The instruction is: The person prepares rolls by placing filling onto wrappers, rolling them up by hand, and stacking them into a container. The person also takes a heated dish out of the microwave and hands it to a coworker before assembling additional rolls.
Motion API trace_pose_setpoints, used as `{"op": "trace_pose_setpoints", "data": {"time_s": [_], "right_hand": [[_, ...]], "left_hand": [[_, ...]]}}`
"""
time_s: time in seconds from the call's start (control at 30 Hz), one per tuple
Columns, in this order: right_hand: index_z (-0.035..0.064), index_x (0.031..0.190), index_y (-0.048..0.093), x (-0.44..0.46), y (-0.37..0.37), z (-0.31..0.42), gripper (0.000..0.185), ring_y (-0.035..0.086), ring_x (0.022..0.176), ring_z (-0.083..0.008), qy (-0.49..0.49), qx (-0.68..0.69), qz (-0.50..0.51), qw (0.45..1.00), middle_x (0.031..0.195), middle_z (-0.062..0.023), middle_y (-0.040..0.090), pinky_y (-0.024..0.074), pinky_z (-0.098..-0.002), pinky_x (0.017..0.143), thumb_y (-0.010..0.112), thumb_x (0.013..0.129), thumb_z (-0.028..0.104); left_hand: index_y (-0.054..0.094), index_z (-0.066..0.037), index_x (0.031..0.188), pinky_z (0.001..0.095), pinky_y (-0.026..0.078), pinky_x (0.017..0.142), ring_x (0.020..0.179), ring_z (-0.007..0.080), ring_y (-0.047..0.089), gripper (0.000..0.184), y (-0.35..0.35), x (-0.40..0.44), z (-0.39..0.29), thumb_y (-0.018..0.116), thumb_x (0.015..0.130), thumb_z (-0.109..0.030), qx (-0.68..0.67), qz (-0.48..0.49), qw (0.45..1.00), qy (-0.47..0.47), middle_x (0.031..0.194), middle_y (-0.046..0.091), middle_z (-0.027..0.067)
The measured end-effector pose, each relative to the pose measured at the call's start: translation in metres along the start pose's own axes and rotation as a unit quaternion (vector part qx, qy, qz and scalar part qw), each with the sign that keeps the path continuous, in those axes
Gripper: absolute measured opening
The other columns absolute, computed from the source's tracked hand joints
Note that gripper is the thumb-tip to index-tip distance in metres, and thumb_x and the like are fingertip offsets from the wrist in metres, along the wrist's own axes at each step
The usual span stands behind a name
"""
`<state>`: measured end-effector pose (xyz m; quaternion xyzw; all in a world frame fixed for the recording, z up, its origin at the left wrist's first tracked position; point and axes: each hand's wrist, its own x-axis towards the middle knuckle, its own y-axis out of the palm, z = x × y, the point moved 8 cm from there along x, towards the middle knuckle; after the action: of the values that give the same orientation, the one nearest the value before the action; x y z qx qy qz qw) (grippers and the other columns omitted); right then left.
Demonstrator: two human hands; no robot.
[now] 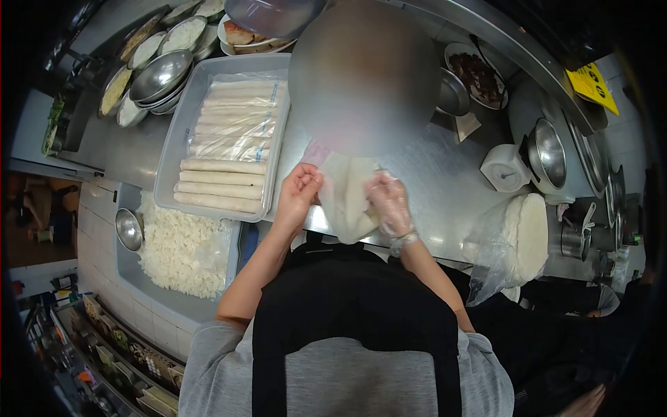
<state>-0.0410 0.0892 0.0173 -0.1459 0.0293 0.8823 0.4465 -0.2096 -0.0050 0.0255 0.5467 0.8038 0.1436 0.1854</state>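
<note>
Between my hands hangs a thin, pale spring roll wrapper [346, 198], soft and folded, over the near edge of the steel counter. My left hand [300, 191] is bare, with its fingers closed on the wrapper's left side. A clear plastic glove covers my right hand [390, 205], which pinches the wrapper's right side. Just left of my left hand stands a grey plastic tray [165, 182] of long white rolls [221, 187]; clear plastic film covers the farther ones. To my right, a thick stack of round wrappers [529, 233] sits partly in a clear bag.
Below the tray is a grey bin [133, 267] of white shredded food [179, 254] with a metal bowl [128, 229]. Several metal bowls [161, 76] crowd the back left. A white scale [505, 167] and a plate of dark food [478, 75] stand right. A blur hides the back middle.
</note>
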Motion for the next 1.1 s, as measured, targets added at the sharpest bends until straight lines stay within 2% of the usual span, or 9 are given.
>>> {"op": "trace_pose_setpoints", "data": {"time_s": [0.2,0.3,0.33,0.43,0.5,0.77,0.9,0.97,1.1], "right_hand": [[0.0017,0.11,0.056,-0.036,-0.086,0.014,0.023,0.062,0.102,-0.0229,-0.049,0.529,-0.125,0.838,0.111,-0.0121,0.063,0.0568,-0.031,0.07,0.049,0.09,0.007],[-0.0001,0.117,0.055,-0.064,-0.159,-0.003,0.031,0.06,0.11,-0.0291,-0.13,0.56,-0.167,0.801,0.118,-0.0155,0.061,0.0564,-0.0364,0.081,0.047,0.091,0.013],[-0.0016,0.117,0.055,-0.084,-0.164,0.022,0.034,0.061,0.107,-0.0282,-0.153,0.555,0.001,0.818,0.118,-0.016,0.062,0.0552,-0.0374,0.084,0.044,0.091,0.017],[-0.0017,0.115,0.056,-0.141,-0.218,0.053,0.033,0.061,0.106,-0.0279,-0.233,0.521,-0.272,0.775,0.118,-0.0164,0.061,0.0543,-0.0374,0.086,0.044,0.091,0.018],[-0.0017,0.115,0.057,-0.184,-0.278,0.053,0.033,0.062,0.106,-0.0281,-0.326,0.503,-0.182,0.779,0.118,-0.0165,0.061,0.0517,-0.0393,0.091,0.043,0.091,0.017],[0.0024,0.102,0.058,-0.31,-0.444,0.092,0.02,0.059,0.079,-0.0211,-0.434,0.115,-0.605,0.658,0.097,-0.0114,0.061,0.0513,-0.0397,0.079,0.049,0.09,0.017],[-0.001,0.1,0.06,-0.253,-0.449,0.088,0.022,0.057,0.081,-0.0194,-0.005,-0.34,-0.624,0.703,0.098,-0.013,0.062,0.0482,-0.0381,0.076,0.06,0.087,0.017],[-0.0022,0.113,0.059,-0.234,-0.393,0.109,0.036,0.059,0.09,-0.0198,-0.122,-0.561,-0.619,0.536,0.106,-0.0156,0.063,0.0481,-0.0363,0.079,0.064,0.086,0.021],[-0.0005,0.121,0.059,-0.143,-0.268,0.058,0.044,0.061,0.101,-0.0249,-0.158,-0.235,-0.443,0.851,0.111,-0.0173,0.063,0.0479,-0.0357,0.089,0.066,0.086,0.025]], "left_hand": [[0.052,-0.007,0.102,0.0242,0.052,0.069,0.079,0.0085,0.06,0.008,-0.015,-0.009,0.005,0.053,0.097,-0.013,-0.085,-0.075,0.994,-0.006,0.09,0.062,0.0007],[0.05,-0.007,0.107,0.0339,0.054,0.077,0.09,0.0169,0.062,0.012,-0.031,0.0,0.031,0.053,0.096,-0.01,-0.115,-0.05,0.992,-0.027,0.1,0.063,0.007],[0.05,-0.006,0.108,0.035,0.054,0.079,0.09,0.0177,0.062,0.013,-0.036,0.002,0.038,0.053,0.096,-0.01,-0.144,-0.066,0.987,-0.03,0.101,0.062,0.007],[0.05,-0.005,0.11,0.0352,0.055,0.081,0.09,0.0176,0.063,0.015,-0.039,-0.001,0.046,0.053,0.096,-0.011,-0.169,-0.119,0.978,-0.038,0.102,0.061,0.0068],[0.05,-0.005,0.108,0.0327,0.055,0.078,0.09,0.0161,0.062,0.014,-0.031,0.0,0.043,0.054,0.096,-0.011,-0.15,-0.088,0.984,-0.04,0.1,0.061,0.0059],[0.049,-0.007,0.107,0.0287,0.053,0.071,0.083,0.0134,0.062,0.013,-0.017,-0.001,0.048,0.053,0.096,-0.013,-0.048,-0.038,0.997,-0.046,0.096,0.061,0.0048],[0.048,-0.009,0.112,0.027,0.05,0.066,0.081,0.0118,0.06,0.019,-0.008,-0.008,0.047,0.052,0.097,-0.021,-0.018,-0.054,0.994,-0.091,0.096,0.061,0.0038],[0.046,-0.009,0.117,0.03,0.052,0.071,0.087,0.0152,0.062,0.024,-0.021,-0.009,0.054,0.053,0.095,-0.017,0.051,-0.066,0.992,-0.094,0.099,0.063,0.0055],[0.041,-0.006,0.119,0.023,0.048,0.061,0.077,0.011,0.062,0.035,-0.014,-0.016,0.046,0.056,0.089,0.001,0.074,-0.043,0.993,-0.076,0.097,0.065,0.0074]]}}
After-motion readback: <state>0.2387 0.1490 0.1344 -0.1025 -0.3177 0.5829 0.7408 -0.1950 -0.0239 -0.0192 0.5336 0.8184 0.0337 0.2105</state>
